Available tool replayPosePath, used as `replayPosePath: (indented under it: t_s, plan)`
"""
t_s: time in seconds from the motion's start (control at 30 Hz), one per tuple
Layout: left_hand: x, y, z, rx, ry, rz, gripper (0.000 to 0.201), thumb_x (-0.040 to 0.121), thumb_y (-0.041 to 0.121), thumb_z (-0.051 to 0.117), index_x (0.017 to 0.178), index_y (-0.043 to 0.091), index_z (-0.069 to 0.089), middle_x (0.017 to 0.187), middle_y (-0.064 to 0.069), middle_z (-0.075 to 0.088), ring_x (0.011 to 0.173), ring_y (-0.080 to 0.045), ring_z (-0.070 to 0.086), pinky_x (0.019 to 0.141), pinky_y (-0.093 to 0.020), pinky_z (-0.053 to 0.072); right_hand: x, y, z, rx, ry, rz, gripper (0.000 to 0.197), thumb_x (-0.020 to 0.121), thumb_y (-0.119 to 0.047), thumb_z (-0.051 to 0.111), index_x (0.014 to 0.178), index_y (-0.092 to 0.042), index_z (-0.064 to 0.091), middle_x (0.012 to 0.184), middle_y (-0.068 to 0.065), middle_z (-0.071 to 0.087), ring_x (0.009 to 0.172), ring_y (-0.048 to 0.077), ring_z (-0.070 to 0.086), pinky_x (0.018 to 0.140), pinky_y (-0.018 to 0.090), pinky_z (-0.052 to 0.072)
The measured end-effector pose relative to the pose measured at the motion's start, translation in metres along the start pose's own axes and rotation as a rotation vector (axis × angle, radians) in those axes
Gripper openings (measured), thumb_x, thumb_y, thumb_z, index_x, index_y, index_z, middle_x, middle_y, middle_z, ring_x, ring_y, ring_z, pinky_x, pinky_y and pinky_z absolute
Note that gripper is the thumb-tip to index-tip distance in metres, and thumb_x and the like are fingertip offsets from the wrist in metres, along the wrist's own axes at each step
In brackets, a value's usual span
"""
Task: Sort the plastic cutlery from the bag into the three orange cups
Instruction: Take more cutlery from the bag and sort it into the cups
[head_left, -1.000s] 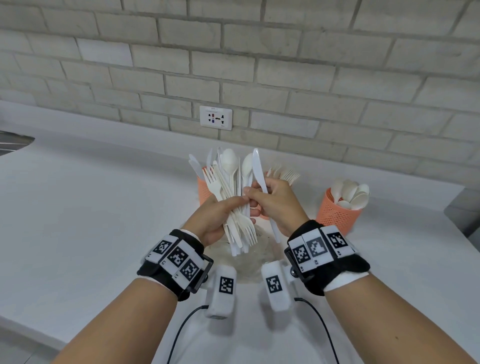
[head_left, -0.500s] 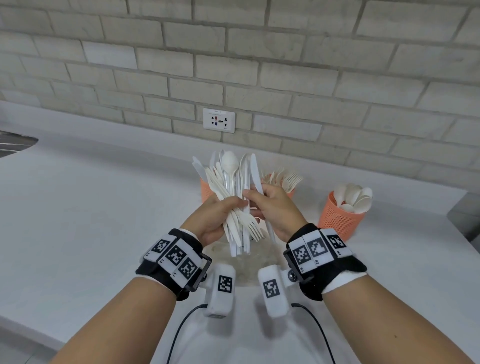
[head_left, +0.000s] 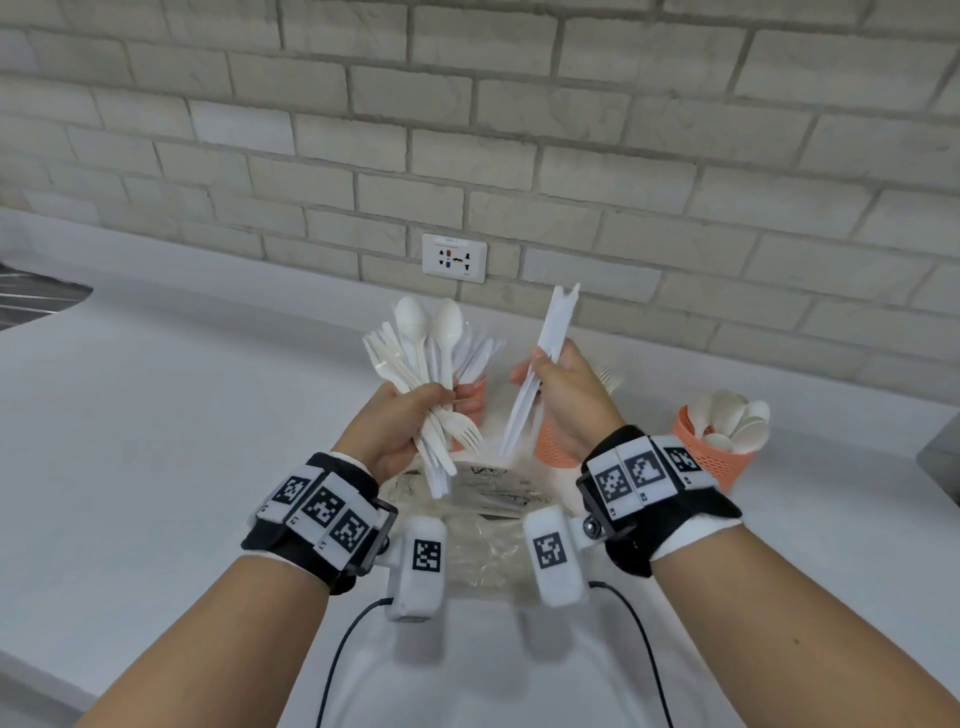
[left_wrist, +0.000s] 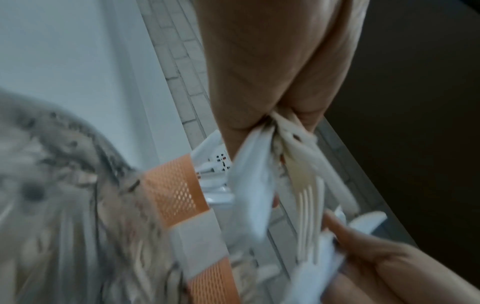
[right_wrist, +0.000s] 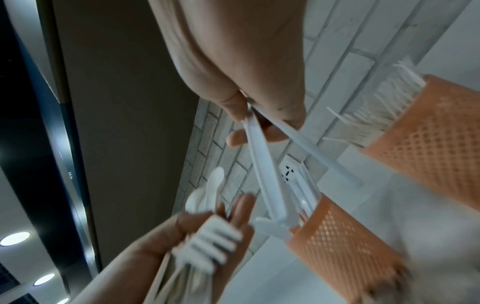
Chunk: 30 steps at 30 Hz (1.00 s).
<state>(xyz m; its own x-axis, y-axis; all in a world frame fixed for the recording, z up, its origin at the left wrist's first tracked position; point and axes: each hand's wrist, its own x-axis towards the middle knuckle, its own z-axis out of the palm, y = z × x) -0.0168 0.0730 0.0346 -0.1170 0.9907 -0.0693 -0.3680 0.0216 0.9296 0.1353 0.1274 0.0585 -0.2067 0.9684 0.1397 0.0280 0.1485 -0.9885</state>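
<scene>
The right hand (head_left: 563, 392) pinches two knives (head_left: 537, 371) apart from the mixed bundle (head_left: 431, 364) that the left hand (head_left: 400, 423) grips above the bag (head_left: 483, 499). The knives stand steeply, long axis near to far, handle ends up and blades down. Next, I judge, they go blade-first into the knife cup (head_left: 470, 410) just behind the left hand.

Both forearms raised mid-frame, banded wrists, left hand (head_left: 400, 421) fist-curled round a mixed cutlery bundle (head_left: 431, 374), right hand (head_left: 566, 395) apart from it, pinching two knives (head_left: 540, 364) upright
</scene>
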Motion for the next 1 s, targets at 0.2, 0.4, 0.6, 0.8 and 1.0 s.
replayPosePath:
  t_s: [0.2, 0.4, 0.6, 0.8, 1.0]
  plan:
    - [0.009, 0.025, -0.033, -0.027, 0.138, 0.083, 0.015, 0.088, -0.007, 0.049, 0.083, 0.004, 0.059, 0.068, -0.004, 0.073, 0.061, -0.012, 0.07, 0.041, -0.019, 0.047, 0.05, -0.019, 0.02, 0.086, 0.074, -0.159, 0.016, 0.099, -0.009, 0.032, 0.111, -0.016, 0.04, 0.076, 0.0, 0.058, 0.077, 0.011, 0.057, 0.082, 0.027, 0.046]
    - [0.021, 0.024, -0.038, 0.018, 0.041, 0.074, 0.013, 0.087, -0.003, 0.053, 0.086, 0.006, 0.063, 0.069, -0.003, 0.071, 0.059, -0.011, 0.068, 0.049, -0.021, 0.051, 0.082, 0.005, 0.06, 0.028, 0.052, -0.225, 0.022, 0.099, -0.01, 0.036, 0.118, -0.005, 0.045, 0.084, -0.008, 0.057, 0.081, -0.014, 0.056, 0.079, 0.006, 0.041]
    - [0.033, 0.018, -0.045, 0.013, -0.055, 0.065, 0.015, 0.091, 0.0, 0.049, 0.096, 0.007, 0.061, 0.068, -0.002, 0.066, 0.06, -0.013, 0.067, 0.059, -0.023, 0.054, 0.1, 0.048, 0.077, -0.013, 0.0, -0.031, 0.006, 0.099, -0.018, 0.037, 0.097, -0.015, 0.043, 0.076, 0.002, 0.058, 0.072, 0.024, 0.059, 0.075, 0.039, 0.05]
    - [0.041, 0.014, -0.046, -0.035, -0.07, 0.044, 0.016, 0.092, 0.001, 0.046, 0.099, 0.005, 0.06, 0.071, -0.005, 0.07, 0.062, -0.015, 0.068, 0.061, -0.025, 0.056, 0.1, 0.053, 0.079, -0.31, -0.181, 0.032, 0.03, 0.096, -0.021, 0.044, 0.125, -0.012, 0.045, 0.12, 0.012, 0.055, 0.114, 0.025, 0.054, 0.101, 0.038, 0.042]
    - [0.043, 0.012, -0.045, -0.05, -0.049, 0.061, 0.016, 0.091, -0.003, 0.047, 0.092, 0.003, 0.061, 0.069, -0.004, 0.07, 0.058, -0.013, 0.067, 0.056, -0.024, 0.055, 0.081, 0.016, 0.074, -0.382, 0.117, -0.431, 0.032, 0.091, -0.015, 0.054, 0.12, -0.003, 0.051, 0.106, 0.007, 0.051, 0.091, 0.011, 0.048, 0.078, 0.01, 0.042]
